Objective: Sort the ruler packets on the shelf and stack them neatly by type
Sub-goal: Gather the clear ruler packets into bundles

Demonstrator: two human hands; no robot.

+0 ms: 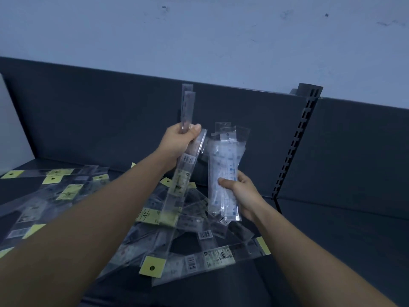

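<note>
**Sorting Has Begun, But Most Packets Lie in a Heap**

Closest of all, below both hands, one long packet [212,258] with a yellow tag lies across the dark shelf [332,240]. Just past it, under the left hand and spreading off to its left, is a messy pile of ruler packets [66,191]. They lie across each other every which way. No neat stack shows anywhere.

Higher up, the left hand [180,140] grips a few long thin packets [184,171]. Its fingers and thumb curl round them near the top, and their bottom ends hang over the pile. The right hand [241,191] is just to the right and a bit lower. It holds a bunch of shorter, wider packets [223,156], with its thumb pressed on the front. The two bunches are close together, but I cannot tell if they touch.

Behind the hands stands the dark back panel [110,107]. To the right of the right hand is a post with slots [294,147]. Farthest away is the pale wall [199,29].

I think the job is only just started. Two kinds are picked out, one kind in each hand. Most packets wait in the pile, and the tidy stacks are not yet made.
</note>
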